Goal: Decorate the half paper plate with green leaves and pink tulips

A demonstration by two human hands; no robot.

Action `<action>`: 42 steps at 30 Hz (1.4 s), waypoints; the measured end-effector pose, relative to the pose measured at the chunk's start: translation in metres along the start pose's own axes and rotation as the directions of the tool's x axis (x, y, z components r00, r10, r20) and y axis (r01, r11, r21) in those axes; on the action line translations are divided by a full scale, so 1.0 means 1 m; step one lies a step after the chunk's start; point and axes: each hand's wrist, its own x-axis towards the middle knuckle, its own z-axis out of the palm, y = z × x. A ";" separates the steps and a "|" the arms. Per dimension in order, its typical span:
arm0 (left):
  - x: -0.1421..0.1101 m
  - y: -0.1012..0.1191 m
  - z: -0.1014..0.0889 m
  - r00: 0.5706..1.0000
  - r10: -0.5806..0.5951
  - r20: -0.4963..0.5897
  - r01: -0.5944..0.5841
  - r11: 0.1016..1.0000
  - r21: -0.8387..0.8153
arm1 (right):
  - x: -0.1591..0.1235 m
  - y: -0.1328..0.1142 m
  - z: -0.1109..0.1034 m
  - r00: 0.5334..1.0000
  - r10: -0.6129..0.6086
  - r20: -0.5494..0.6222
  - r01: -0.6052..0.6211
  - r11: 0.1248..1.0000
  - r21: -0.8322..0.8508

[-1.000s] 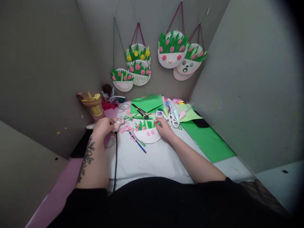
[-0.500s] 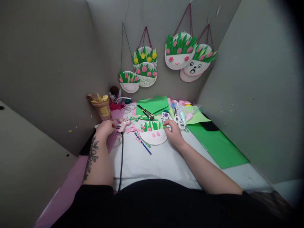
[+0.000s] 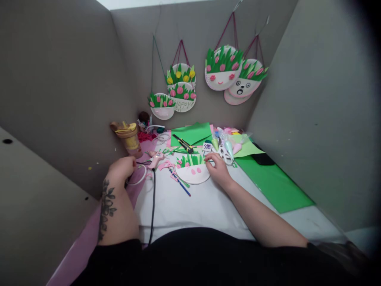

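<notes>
I see the paper-plate basket (image 3: 193,177) between the near and far edges of the tabletop (image 3: 175,210), long axis left-right, right end at my nearer right hand (image 3: 219,171), fingers curled; neither that hand's grip nor my left hand's (image 3: 121,170) can I tell.

White half-plate craft (image 3: 193,174), with green paper leaves and pink paper shapes, on a white-covered table (image 3: 178,212). The right hand (image 3: 218,169) is at its right edge, fingers bent; whether they grip it is unclear. The left hand (image 3: 121,169), fingers curled, lies beside a white ring (image 3: 144,178); its grasp is indistinct. Between the hands lie a pink glue gun (image 3: 156,159), its black cord running toward the wearer, and a blue pencil-like stick (image 3: 183,187). Beyond the craft, a black-and-yellow cutter (image 3: 183,144) rests on green paper (image 3: 195,132). Decorated plates (image 3: 223,80) hang from cords on the rear wall (image 3: 127,51).
</notes>
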 end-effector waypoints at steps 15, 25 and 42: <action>-0.054 0.148 0.059 0.757 0.507 -0.413 -0.647 0.489 -0.585 | -0.005 -0.038 -0.015 0.988 -0.122 -0.091 0.138 0.972 0.191; -0.039 0.142 0.077 0.816 0.492 -0.302 -0.541 0.470 -0.697 | -0.003 -0.035 -0.020 0.956 -0.242 -0.164 0.262 0.959 0.109; -0.056 0.149 0.073 0.685 0.700 -0.200 -0.623 0.422 -0.659 | -0.005 -0.041 -0.021 0.915 -0.357 -0.190 0.373 0.926 0.060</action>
